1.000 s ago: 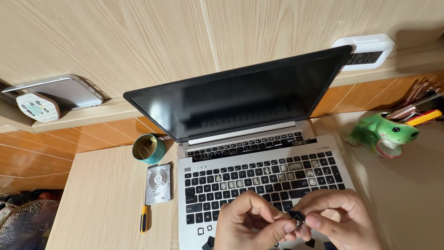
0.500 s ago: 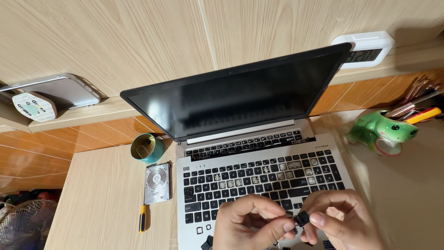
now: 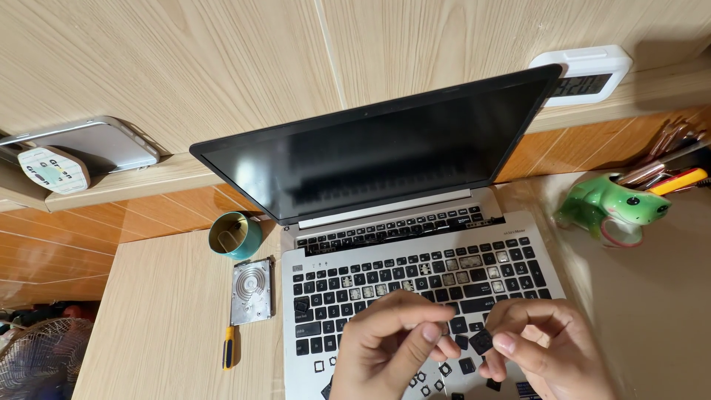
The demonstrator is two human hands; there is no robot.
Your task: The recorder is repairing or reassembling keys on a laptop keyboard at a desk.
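both hands are hovering over the laptop (image 3: 415, 281): the right hand (image 3: 552, 348) is pinching a black keycap (image 3: 481, 341), the left hand (image 3: 389, 348) is curling with fingertips closed beside it. a frog-shaped holder (image 3: 611, 207) on the bench (image 3: 163, 318) is carrying pens (image 3: 670, 174); the teal cup's (image 3: 235, 235) contents are unclear.

**Surfaces around the laptop**

The laptop (image 3: 415, 244) has a matt silver deck that looks like brushed metal or painted plastic, with black matt plastic keys, several bare of caps; its screen is dark and glossy, throwing faint reflections; the loose keycap (image 3: 481, 341) pinched in the right hand (image 3: 544, 348) just in front of the keyboard is black matt plastic; left of the laptop, the hard drive (image 3: 252, 290) shows bright bare metal with a ribbed, shiny lid; beside it the teal cup (image 3: 235, 235) looks smooth and glazed; right of the laptop, the green frog holder (image 3: 611, 204) is glossy ceramic; the desk (image 3: 170, 333) under the laptop is pale wood-grain, smooth and matt.
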